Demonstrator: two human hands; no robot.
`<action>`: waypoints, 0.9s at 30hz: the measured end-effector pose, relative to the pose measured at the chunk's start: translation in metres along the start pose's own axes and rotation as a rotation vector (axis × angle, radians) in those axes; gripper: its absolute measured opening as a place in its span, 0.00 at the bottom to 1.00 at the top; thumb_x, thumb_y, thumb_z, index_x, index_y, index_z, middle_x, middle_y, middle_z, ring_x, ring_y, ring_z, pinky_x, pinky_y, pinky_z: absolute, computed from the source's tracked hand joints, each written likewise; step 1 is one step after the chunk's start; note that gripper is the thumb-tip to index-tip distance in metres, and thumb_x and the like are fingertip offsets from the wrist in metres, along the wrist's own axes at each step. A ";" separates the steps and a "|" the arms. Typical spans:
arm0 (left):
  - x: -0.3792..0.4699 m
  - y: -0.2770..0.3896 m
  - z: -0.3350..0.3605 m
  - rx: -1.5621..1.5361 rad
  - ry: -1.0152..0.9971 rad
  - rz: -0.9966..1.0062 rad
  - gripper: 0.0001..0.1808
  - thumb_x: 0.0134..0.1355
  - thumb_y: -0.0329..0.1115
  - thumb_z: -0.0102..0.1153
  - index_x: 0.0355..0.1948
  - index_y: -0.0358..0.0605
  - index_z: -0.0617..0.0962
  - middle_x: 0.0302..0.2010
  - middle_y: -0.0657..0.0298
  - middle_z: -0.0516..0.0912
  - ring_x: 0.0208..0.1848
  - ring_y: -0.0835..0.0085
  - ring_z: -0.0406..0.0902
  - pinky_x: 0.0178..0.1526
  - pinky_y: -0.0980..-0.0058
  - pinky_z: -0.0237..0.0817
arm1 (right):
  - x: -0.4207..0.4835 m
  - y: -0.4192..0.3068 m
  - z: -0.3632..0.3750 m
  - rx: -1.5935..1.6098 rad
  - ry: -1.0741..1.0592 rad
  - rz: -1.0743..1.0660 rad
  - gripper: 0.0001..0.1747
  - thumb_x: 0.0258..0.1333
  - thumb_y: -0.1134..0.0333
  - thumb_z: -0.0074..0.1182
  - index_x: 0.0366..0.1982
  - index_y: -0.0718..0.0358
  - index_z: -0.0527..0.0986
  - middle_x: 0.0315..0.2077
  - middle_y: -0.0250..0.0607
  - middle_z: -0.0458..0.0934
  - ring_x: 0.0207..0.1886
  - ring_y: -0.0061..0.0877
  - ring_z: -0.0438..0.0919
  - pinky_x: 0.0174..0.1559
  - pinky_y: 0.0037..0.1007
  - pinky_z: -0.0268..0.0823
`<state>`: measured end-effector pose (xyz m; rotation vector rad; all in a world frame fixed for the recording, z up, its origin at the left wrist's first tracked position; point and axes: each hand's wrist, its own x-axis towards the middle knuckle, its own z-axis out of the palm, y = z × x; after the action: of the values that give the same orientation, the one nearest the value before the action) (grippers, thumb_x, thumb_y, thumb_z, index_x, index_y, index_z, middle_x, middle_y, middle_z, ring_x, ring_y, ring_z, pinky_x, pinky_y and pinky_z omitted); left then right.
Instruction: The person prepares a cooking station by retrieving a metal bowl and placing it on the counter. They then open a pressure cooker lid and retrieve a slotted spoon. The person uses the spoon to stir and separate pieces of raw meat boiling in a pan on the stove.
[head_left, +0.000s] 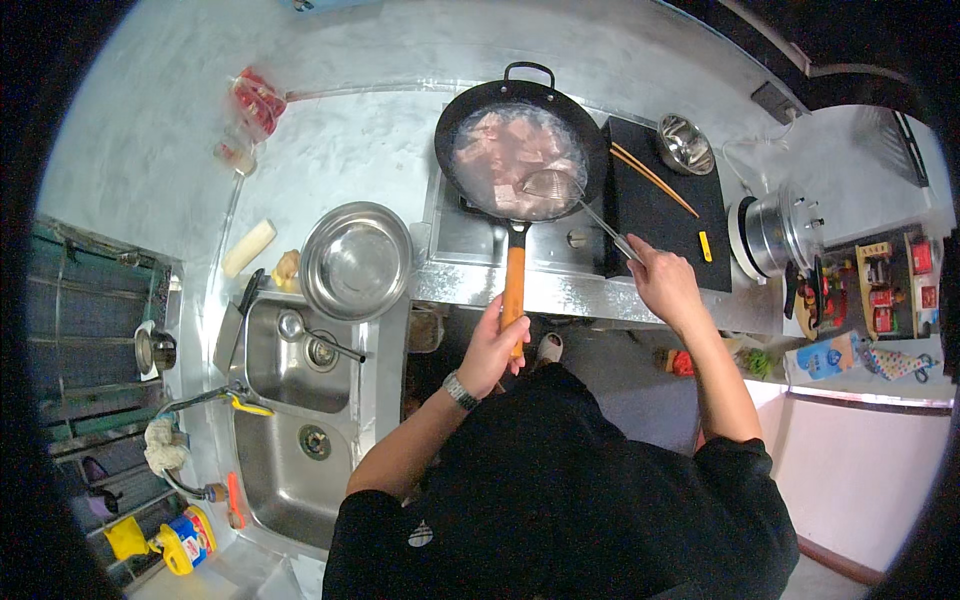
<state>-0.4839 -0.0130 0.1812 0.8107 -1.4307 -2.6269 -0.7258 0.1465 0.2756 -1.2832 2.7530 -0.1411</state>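
My left hand (495, 346) is closed round the wooden handle of a black wok (459, 105) on the stove. Pale pink pieces of meat (517, 142) lie in cloudy liquid inside it. In my right hand (663, 276) is the metal handle of a wire-mesh skimmer (553, 184), whose mesh head is in the wok, at the near right part of the liquid. Wooden chopsticks (654, 180) and a small yellow object (705, 246) lie on the black surface (660, 232) right of the wok, with a steel bowl (685, 144) at its far edge.
Left of the stove stands a wide steel basin (355, 261), beside ginger (286, 268) and a peeled white vegetable piece (249, 247). A cleaver (228, 337) lies by the double sink (300, 469), which holds a ladle (291, 326). A pressure cooker (784, 232) stands at the right.
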 end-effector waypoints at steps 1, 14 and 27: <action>0.000 0.000 0.001 0.003 0.001 0.004 0.31 0.73 0.39 0.51 0.74 0.51 0.58 0.34 0.66 0.76 0.22 0.80 0.72 0.21 0.81 0.67 | 0.003 0.001 0.002 -0.005 0.020 0.008 0.23 0.62 0.63 0.55 0.58 0.57 0.75 0.34 0.55 0.84 0.37 0.50 0.83 0.41 0.49 0.76; 0.002 -0.003 -0.002 -0.022 -0.007 0.011 0.33 0.72 0.39 0.54 0.73 0.50 0.58 0.32 0.66 0.77 0.19 0.81 0.73 0.19 0.83 0.66 | 0.039 -0.002 0.032 0.115 0.121 0.006 0.24 0.63 0.62 0.55 0.59 0.58 0.74 0.35 0.55 0.84 0.37 0.50 0.84 0.42 0.48 0.77; 0.001 -0.003 0.000 -0.067 0.008 0.011 0.32 0.71 0.39 0.55 0.72 0.51 0.60 0.32 0.66 0.77 0.19 0.81 0.73 0.18 0.83 0.66 | 0.011 -0.014 0.012 -0.144 0.090 -0.236 0.25 0.62 0.64 0.55 0.61 0.61 0.73 0.31 0.49 0.83 0.31 0.43 0.84 0.34 0.43 0.77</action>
<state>-0.4843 -0.0117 0.1780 0.8025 -1.3334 -2.6445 -0.7205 0.1280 0.2644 -1.6773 2.7184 -0.0184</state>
